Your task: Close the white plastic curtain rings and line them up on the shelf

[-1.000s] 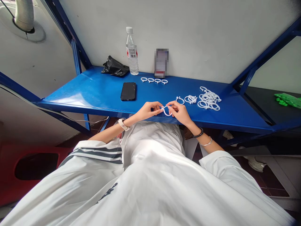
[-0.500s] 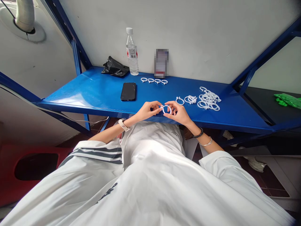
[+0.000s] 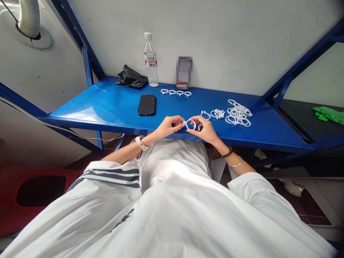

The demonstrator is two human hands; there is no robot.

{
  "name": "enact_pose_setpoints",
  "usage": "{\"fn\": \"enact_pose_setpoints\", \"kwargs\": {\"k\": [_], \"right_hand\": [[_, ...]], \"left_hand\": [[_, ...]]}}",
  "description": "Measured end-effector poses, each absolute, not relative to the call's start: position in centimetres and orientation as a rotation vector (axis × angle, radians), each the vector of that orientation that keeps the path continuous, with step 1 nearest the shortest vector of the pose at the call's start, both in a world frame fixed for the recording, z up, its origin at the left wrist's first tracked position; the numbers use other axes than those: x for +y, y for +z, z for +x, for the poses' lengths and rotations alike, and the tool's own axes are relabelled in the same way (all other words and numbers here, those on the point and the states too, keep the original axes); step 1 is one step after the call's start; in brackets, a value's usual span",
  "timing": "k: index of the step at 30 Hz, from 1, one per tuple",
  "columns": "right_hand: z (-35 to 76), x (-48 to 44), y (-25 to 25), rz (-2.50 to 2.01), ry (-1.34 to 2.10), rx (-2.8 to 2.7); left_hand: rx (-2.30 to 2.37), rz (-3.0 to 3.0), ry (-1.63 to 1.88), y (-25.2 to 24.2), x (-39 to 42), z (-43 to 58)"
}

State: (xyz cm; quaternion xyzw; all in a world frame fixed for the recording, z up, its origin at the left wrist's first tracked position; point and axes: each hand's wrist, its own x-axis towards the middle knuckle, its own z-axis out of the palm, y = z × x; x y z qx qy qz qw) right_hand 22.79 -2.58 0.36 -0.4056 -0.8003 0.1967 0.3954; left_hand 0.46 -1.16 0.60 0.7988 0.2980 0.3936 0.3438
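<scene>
Just above the table's front edge, my left hand point(image 3: 171, 125) and my right hand point(image 3: 203, 128) hold one white plastic ring point(image 3: 195, 125) between them. My left fingertips pinch its small tab end, while my right thumb and fingers grip the hoop from the other side. Close beyond my right hand lies an open white ring point(image 3: 209, 116). To its right are a small cluster of rings point(image 3: 220, 114) and a larger tangled pile point(image 3: 238, 111). Several closed rings point(image 3: 172, 92) with little tabs stand in a row farther back.
The blue table point(image 3: 107, 104) carries a black phone point(image 3: 146, 104), a water bottle point(image 3: 152, 71) and a crumpled black plastic bag point(image 3: 131, 77). A pixelated upright device point(image 3: 184, 73) leans on the wall. Blue frame posts rise at both sides. A red stool point(image 3: 10, 197) stands lower left.
Almost nothing differs. Both hands keep their hold on the ring, and the hoop has turned very slightly between the fingers.
</scene>
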Motion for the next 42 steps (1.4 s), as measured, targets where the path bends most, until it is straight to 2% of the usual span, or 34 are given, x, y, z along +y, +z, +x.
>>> {"fn": "enact_pose_setpoints", "kwargs": {"k": [42], "right_hand": [[22.7,-3.27,0.06,-0.943,0.149,-2.075]], "left_hand": [[0.737,2.128,0.965,0.63,-1.0,0.36]]}}
